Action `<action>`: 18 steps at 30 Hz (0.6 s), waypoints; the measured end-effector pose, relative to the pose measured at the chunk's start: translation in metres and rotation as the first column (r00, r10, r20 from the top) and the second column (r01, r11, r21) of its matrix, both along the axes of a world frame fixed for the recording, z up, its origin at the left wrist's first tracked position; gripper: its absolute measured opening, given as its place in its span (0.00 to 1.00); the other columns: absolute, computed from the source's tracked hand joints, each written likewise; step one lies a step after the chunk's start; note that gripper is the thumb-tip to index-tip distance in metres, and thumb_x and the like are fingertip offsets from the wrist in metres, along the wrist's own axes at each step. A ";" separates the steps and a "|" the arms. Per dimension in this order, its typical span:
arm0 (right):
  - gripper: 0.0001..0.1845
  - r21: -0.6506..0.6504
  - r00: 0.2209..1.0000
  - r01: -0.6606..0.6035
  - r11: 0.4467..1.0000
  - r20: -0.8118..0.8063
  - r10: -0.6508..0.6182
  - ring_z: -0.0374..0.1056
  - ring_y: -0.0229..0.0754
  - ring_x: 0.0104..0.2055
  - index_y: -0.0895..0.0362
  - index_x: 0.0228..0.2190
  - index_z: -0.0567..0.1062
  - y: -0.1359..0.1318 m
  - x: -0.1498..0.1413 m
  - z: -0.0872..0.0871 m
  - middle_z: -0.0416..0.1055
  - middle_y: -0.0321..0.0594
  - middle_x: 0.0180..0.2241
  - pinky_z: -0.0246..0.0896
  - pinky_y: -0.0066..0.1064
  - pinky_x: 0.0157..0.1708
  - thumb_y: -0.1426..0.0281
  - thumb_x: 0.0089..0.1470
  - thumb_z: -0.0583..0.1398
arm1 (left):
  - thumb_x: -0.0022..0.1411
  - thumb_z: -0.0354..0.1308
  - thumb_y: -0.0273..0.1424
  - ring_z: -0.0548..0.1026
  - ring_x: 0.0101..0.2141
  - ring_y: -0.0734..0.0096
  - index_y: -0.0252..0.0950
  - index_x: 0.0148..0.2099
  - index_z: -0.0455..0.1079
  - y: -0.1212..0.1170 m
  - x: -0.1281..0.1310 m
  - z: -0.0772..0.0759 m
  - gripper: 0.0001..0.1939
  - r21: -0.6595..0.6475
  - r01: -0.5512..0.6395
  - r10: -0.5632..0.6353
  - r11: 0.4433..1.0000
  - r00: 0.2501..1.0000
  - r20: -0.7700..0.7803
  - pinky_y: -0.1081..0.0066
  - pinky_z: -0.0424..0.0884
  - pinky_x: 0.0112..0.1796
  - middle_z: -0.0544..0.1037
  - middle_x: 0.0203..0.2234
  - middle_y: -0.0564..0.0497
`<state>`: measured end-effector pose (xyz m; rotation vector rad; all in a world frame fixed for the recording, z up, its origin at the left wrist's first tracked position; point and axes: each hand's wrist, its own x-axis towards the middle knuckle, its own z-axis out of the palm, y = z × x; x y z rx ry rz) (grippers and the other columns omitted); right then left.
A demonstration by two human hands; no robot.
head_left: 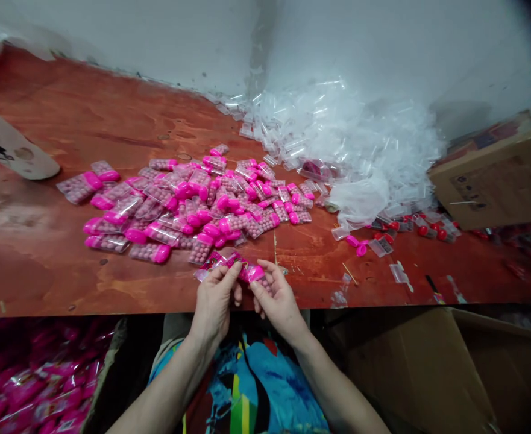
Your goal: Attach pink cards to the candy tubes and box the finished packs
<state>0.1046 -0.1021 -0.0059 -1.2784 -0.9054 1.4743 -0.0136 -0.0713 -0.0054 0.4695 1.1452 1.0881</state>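
My right hand (278,295) is closed around a small clear candy box (257,275) with a bright pink cap and pink balls inside. My left hand (217,296) pinches a printed pink plastic wrapper (219,259) between thumb and fingers. The capped end of the box meets the wrapper; whether it is inside cannot be made out. Just beyond both hands lies a heap of similar pink-capped candy boxes (157,199), spread on the red wooden table (125,289).
A big pile of clear empty plastic cases (360,132) lies against the wall. Red-capped boxes (441,232) and a cardboard box (495,175) are at right. A whitish cup (12,144) lies left. Below are pink packets (30,386) and an open carton (419,361).
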 end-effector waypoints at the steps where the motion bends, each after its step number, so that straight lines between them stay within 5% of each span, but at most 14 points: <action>1: 0.26 -0.014 0.999 -0.035 0.999 -0.014 0.035 0.57 0.27 0.14 0.53 0.52 0.61 -0.001 0.001 0.001 0.66 0.28 0.27 0.50 0.18 0.10 0.59 0.55 0.61 | 0.51 0.68 0.43 0.60 0.12 0.80 0.36 0.25 0.64 0.000 0.000 0.000 0.19 0.001 0.014 -0.014 1.000 1.000 0.015 0.78 0.54 0.16 0.67 0.10 0.58; 4: 0.28 -0.036 0.992 -0.113 0.993 -0.051 0.111 0.56 0.29 0.13 0.53 0.54 0.58 -0.003 0.001 0.000 0.65 0.26 0.23 0.49 0.19 0.09 0.57 0.57 0.59 | 0.52 0.67 0.43 0.62 0.13 0.80 0.35 0.27 0.65 -0.001 0.000 0.002 0.19 0.001 0.069 -0.069 0.998 0.995 0.071 0.78 0.56 0.16 0.68 0.11 0.57; 9: 0.23 0.037 0.999 -0.040 0.999 0.036 0.038 0.53 0.27 0.15 0.53 0.53 0.62 -0.005 0.002 -0.009 0.60 0.25 0.22 0.50 0.19 0.13 0.60 0.58 0.59 | 0.54 0.66 0.43 0.56 0.11 0.82 0.35 0.31 0.68 -0.003 0.000 0.002 0.17 -0.033 0.229 -0.221 0.973 0.963 0.157 0.79 0.50 0.15 0.62 0.08 0.60; 14: 0.23 0.109 0.971 -0.085 0.990 0.231 0.058 0.63 0.32 0.27 0.50 0.54 0.64 -0.008 0.008 -0.013 0.66 0.32 0.31 0.61 0.24 0.28 0.67 0.58 0.60 | 0.52 0.67 0.42 0.49 0.11 0.86 0.34 0.19 0.61 -0.002 -0.003 0.000 0.24 -0.092 0.384 -0.362 0.919 0.911 0.196 0.77 0.43 0.16 0.54 0.06 0.61; 18: 0.31 0.111 0.991 -0.101 0.989 0.093 0.091 0.64 0.32 0.29 0.47 0.60 0.54 -0.013 0.014 -0.009 0.68 0.35 0.37 0.62 0.24 0.29 0.65 0.59 0.60 | 0.55 0.66 0.42 0.49 0.12 0.85 0.34 0.17 0.59 0.000 -0.008 0.004 0.25 -0.052 0.374 -0.354 0.926 0.908 0.223 0.77 0.45 0.17 0.54 0.07 0.61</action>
